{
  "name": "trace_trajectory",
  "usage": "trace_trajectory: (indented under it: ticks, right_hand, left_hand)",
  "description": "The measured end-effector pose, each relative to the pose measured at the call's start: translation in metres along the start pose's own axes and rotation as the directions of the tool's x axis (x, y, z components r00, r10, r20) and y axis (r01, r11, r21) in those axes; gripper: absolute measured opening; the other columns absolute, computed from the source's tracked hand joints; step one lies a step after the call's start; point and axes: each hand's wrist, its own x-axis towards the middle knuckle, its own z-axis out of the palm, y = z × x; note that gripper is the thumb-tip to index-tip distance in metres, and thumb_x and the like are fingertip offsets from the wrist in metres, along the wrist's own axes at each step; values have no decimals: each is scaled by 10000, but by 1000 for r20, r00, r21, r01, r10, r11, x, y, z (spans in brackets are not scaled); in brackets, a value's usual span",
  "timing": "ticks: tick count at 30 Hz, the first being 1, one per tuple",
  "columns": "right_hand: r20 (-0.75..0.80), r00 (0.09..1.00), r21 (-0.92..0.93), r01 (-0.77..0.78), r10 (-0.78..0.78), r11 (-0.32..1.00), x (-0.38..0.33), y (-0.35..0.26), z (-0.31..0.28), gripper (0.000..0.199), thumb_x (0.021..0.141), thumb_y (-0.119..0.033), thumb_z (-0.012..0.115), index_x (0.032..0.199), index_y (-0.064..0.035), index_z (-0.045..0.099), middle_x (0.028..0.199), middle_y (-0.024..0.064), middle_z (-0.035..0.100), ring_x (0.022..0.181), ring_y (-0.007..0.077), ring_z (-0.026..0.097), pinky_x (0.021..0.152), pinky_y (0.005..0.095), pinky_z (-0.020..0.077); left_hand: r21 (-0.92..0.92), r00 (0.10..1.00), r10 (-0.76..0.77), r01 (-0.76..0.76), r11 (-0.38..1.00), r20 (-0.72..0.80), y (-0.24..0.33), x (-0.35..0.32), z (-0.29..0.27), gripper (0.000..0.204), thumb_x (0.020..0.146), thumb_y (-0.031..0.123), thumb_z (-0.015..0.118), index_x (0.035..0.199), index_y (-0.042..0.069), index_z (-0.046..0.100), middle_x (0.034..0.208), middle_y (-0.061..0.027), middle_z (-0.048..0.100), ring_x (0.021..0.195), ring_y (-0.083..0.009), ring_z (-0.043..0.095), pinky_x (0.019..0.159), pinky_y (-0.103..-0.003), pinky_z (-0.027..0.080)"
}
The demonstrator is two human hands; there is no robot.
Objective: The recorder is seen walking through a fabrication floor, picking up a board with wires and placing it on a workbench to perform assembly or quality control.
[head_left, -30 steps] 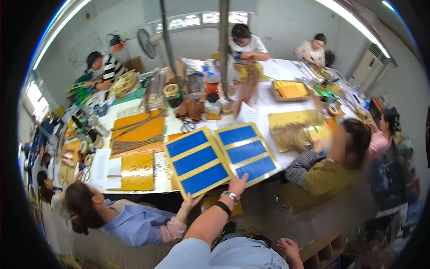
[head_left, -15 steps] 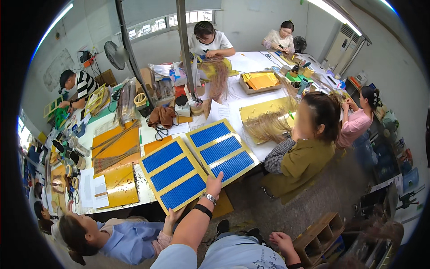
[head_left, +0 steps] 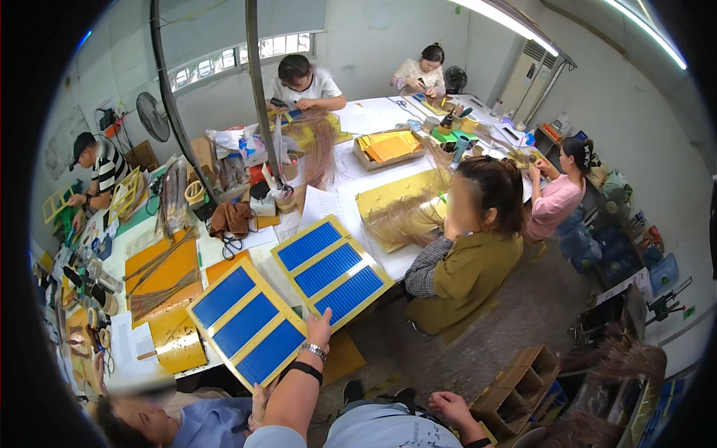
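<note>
My left hand (head_left: 320,328) is closed on the lower edge of a yellow-framed panel (head_left: 331,272) with three blocks of blue ridged strips. This panel is tilted at the near edge of the table. Beside it is a similar yellow-and-blue panel (head_left: 246,321), held at its bottom corner by the hand (head_left: 260,396) of a person in blue at the lower left. My left forearm passes close to that hand. Low in front of my body, my right hand (head_left: 450,407) hangs with its fingers loosely curled in, and nothing shows in it.
The white work table (head_left: 351,173) carries a box of orange sheets (head_left: 388,149), yellow boards with brown hair-like strands (head_left: 407,216), scissors (head_left: 233,244) and papers. Several people work around it, one in an olive top (head_left: 470,276) close on the right. A wooden shelf (head_left: 515,392) stands near my right hand.
My view has turned right, shifting the scene leftward. The other person's panel has dropped slightly nearer, and that person's head has tilted up. My left hand keeps its grip.
</note>
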Motion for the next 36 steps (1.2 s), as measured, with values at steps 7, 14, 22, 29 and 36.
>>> trace_trajectory:
  ticks: [7, 14, 22, 29, 36]
  right_hand:
    - [-33, 999, 26, -25, 25, 999, -5, -3, -1, 382, 992, -259, 615, 1219, 49, 611, 1121, 129, 680, 981, 191, 655, 868, 313, 532]
    - [-25, 1000, 14, 12, -12, 1000, 6, 10, -6, 346, 999, -247, 602, 1195, 36, 622, 1093, 111, 686, 974, 176, 653, 866, 302, 529]
    - [54, 993, 17, 103, -104, 994, -44, -59, 22, 345, 1018, -261, 570, 1210, 20, 625, 1143, 114, 674, 1006, 172, 647, 885, 287, 519]
    - [745, 622, -120, 480, -241, 869, -92, -115, 59, 406, 1045, -357, 496, 1220, -22, 641, 1199, 81, 655, 1127, 190, 588, 981, 325, 442]
    - [827, 552, -332, 639, -112, 694, -87, -135, 88, 379, 1034, -385, 501, 1074, -39, 650, 1011, 105, 643, 965, 223, 607, 863, 338, 466]
  left_hand:
    - [141, 993, 116, -118, 983, 27, -6, -37, 15, 704, 897, 270, 712, 1421, -72, 390, 1342, -217, 569, 1233, -292, 549, 1024, -369, 434]
    - [400, 851, -361, 201, 894, 380, -98, -99, -4, 443, 924, 343, 659, 1165, -27, 630, 1065, -169, 703, 967, -220, 667, 793, -336, 532]
    - [956, 826, -484, -270, 112, 289, -194, -115, -99, 648, 899, 604, 493, 1061, 23, 730, 1157, -228, 677, 1135, -382, 621, 971, -457, 477]
    - [961, 890, -368, -224, 164, 270, -188, -93, -129, 473, 877, 494, 583, 925, 60, 765, 987, -187, 724, 992, -355, 678, 908, -418, 514]
    - [917, 902, -355, -99, 386, 247, -148, -97, -95, 460, 899, 482, 564, 1073, 97, 748, 1137, -168, 702, 1105, -343, 644, 993, -406, 480]
